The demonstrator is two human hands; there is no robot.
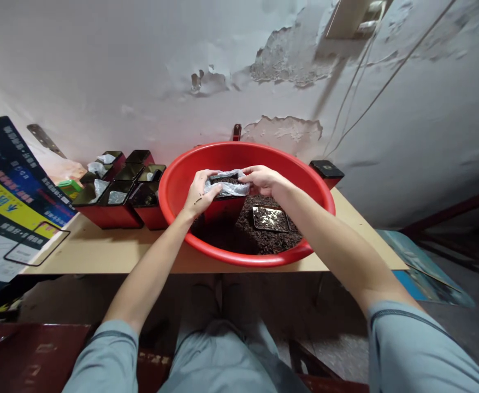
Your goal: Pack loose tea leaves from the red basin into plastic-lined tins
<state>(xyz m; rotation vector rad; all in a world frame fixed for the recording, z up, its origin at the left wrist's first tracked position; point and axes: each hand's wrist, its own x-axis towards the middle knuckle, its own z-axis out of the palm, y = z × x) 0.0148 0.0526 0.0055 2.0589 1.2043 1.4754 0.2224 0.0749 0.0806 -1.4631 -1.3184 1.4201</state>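
A pale wall (100,65) with peeling, flaking plaster fills the back of the room, and cables run slantwise across its right side. Below it stands a light wooden surface (112,251), pushed close against the wall. At the left end a large printed box (5,196) in black, blue and yellow leans over the edge of the surface.

A wide red basin (173,191) sits in the middle of the surface, with dark soil (264,243) covering its bottom. To its left, touching its side, is a tight cluster of square red pots (112,213), some with crumpled plastic inside them. One more lone pot (327,170) stands behind the basin's right rim.

The seated person reaches both bare arms into the basin. The held pot (225,210), red and square like the others, stands upright in the soil near the basin's left middle. The left hand (198,194) and the right hand (264,180) are close together over it, one on each side, the fingers of each pinched onto the plastic liner (231,189) that is folded over the pot's rim. Dark soil shows inside the liner. Just to the right of the pot, a small square tray (270,218) lies flat on the soil, apart from both hands.
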